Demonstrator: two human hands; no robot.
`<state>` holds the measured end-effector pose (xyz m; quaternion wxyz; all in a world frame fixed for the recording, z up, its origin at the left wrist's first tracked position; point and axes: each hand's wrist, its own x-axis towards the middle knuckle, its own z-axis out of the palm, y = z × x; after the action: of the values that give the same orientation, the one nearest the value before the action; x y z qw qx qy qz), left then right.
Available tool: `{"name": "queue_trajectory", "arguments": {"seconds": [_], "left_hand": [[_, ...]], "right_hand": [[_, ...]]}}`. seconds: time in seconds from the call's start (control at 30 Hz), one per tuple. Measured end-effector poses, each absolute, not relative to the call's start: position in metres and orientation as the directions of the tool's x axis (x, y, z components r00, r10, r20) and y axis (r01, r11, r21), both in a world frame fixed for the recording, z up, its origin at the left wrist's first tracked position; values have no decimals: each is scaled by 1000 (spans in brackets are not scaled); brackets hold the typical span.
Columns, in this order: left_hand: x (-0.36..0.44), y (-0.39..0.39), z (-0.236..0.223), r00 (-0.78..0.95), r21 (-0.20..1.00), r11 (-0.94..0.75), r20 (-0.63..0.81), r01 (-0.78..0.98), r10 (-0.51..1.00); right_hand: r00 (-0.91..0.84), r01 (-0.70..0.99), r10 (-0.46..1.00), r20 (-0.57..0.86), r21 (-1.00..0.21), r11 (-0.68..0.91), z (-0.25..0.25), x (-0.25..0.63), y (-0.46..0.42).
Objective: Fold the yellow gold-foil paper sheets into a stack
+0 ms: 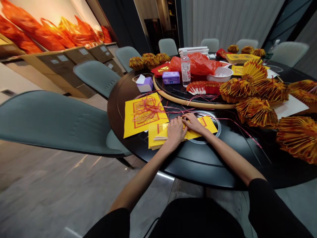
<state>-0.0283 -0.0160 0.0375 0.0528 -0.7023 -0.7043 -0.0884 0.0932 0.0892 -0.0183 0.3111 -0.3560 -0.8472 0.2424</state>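
At the near edge of the round black tabletop (205,165), a person's left hand (175,130) and right hand (192,123) rest side by side, almost touching, on a stack of yellow paper (156,137). The fingers (185,120) of both hands curl down against the sheets, drawn in rather than spread, though I can't tell whether they're pinching a sheet or a thin strand. The stack overlaps a metal ring (219,127) set into the tabletop, and a wide band of dark surface separates it from the rounded edge.

Just left of the hands, a printed yellow sheet (131,124) lies under tangled red strings (148,109), close to the rim. To the right, pleated gold-and-red paper fans (256,112) crowd toward the edge, leaving little room on that side. Farther in, a wooden-rimmed turntable (193,104) holds a water bottle (185,70), a red plastic bag (201,64), a white colander (220,74) and a purple box (170,78). On the left, a grey-green chair (54,122) stands just beside the tabletop, with open floor (49,185) stretching out in front of it.
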Motion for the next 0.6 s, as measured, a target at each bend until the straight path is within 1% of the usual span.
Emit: {"name": "queue_trajectory", "arguments": {"seconds": [0.1, 0.17, 0.2, 0.27, 0.4, 0.47, 0.53, 0.6], "left_hand": [[-52, -35, 41, -78, 52, 70, 183, 996, 980], [-71, -49, 39, -112, 75, 104, 118, 992, 987], [-80, -54, 37, -95, 98, 87, 83, 991, 992], [-96, -61, 31, -42, 168, 32, 56, 985, 998], [-123, -57, 27, -12, 377, -16, 71, 926, 997], [-136, -51, 30, 39, 470, -49, 32, 881, 999], [-146, -44, 33, 118, 536, -91, -17, 839, 993], [-152, -40, 34, 129, 598, -96, -12, 796, 992]], "right_hand": [[-562, 433, 751, 347, -650, 624, -15, 82, 87], [-570, 412, 748, 341, -669, 619, -13, 74, 86], [-575, 396, 745, 340, -681, 616, -12, 71, 85], [-583, 365, 740, 335, -706, 607, -10, 63, 83], [-584, 355, 752, 306, -736, 576, -7, 50, 78], [-588, 356, 754, 294, -742, 567, -5, 49, 76], [-595, 345, 751, 286, -753, 561, -3, 49, 75], [-602, 324, 747, 281, -769, 551, -1, 51, 74]]}}
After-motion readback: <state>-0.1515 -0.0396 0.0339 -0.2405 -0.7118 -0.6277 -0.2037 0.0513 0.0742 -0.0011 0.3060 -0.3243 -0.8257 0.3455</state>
